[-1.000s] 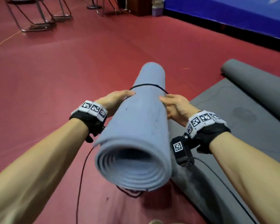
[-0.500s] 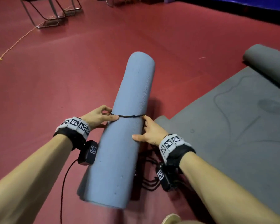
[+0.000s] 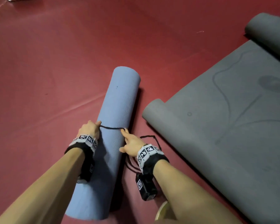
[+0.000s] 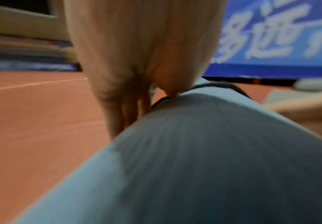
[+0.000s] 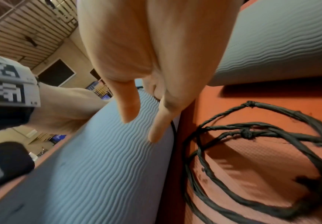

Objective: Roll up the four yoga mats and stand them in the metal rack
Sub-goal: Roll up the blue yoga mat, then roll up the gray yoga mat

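Observation:
A rolled blue mat (image 3: 115,110) lies on the red floor, pointing away from me. A thin black band (image 3: 111,127) crosses its top, taut between my hands. My left hand (image 3: 96,126) pinches the band's left end against the side of the mat; the left wrist view shows the curled fingers (image 4: 129,109) beside the roll and the band (image 4: 223,84). On the right side, my right hand (image 3: 125,133) holds the band's other end at its index fingertip, thumb sticking out. The blue mat (image 5: 108,151) fills the right wrist view below the fingers (image 5: 158,128).
A grey mat (image 3: 225,126) lies partly unrolled to the right, its rolled end (image 3: 157,113) close to the blue roll. Another grey roll (image 3: 268,29) lies at the far right. Loose black cords (image 5: 252,136) lie on the floor by my right wrist.
The blue roll, held up towards me a second ago, now lies flat on the floor. Both hands still hold the band, which now sits tight across the roll nearer its middle.

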Tool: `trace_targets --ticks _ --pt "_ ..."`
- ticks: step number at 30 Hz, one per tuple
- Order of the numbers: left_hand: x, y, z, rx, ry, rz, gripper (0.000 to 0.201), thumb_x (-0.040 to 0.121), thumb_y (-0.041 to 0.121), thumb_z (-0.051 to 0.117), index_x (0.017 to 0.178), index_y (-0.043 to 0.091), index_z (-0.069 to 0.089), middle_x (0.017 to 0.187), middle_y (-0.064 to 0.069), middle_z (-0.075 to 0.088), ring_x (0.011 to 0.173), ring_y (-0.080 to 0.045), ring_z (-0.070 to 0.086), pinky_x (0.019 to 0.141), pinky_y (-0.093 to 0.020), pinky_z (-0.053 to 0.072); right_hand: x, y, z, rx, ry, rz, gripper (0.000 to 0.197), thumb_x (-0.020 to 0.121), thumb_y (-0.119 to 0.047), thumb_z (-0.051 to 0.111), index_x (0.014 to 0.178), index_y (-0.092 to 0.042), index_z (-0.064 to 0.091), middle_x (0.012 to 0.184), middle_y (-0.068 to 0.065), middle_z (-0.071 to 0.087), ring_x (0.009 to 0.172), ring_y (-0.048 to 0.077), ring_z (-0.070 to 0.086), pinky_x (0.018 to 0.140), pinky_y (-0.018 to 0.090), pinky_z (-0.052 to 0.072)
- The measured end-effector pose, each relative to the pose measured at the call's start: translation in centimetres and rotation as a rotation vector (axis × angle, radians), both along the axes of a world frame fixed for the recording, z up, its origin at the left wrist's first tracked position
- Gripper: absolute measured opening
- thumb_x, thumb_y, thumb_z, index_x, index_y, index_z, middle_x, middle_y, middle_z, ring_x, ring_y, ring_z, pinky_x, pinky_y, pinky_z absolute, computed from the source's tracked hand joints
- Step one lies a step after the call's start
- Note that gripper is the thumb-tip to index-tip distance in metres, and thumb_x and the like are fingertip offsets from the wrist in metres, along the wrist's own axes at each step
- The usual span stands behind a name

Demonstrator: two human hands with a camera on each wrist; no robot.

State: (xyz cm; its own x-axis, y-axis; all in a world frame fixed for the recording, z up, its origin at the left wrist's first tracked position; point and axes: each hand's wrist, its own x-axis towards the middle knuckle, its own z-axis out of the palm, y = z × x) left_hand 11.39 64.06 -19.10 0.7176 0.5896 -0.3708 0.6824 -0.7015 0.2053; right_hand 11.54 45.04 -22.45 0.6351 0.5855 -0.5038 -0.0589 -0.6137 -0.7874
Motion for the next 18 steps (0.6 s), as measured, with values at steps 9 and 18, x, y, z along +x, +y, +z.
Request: trace_targets --ticks 9,18 --pt "3.1 -5.2 4.6 0.203 0.026 -0.168 0.034 0.092 0.022 0.051 0.117 0.001 0.059 0.12 -0.023 0.061 0.108 -0.04 0.06 0.084 -0.04 0.049 2.7 -2.4 4.4 0.193 0.045 -0.307 0.062 0.079 -0.001 0.066 0.138 -0.018 0.055 0.133 0.013 0.059 0.119 0.02 0.058 0.101 0.04 0.05" --pt "7.9 -16.6 7.8 0.081 -0.099 -0.561 0.028 0.084 0.025 0.057 0.099 0.005 0.07 0.105 -0.021 0.067 0.095 -0.04 0.063 0.071 -0.035 0.046 1.5 -18.8 6.1 0.131 -0.067 -0.734 0.044 0.082 0.011 0.055 0.117 -0.011 0.068 0.101 0.01 0.063 0.074 0.02 0.059 0.077 0.036 0.053"
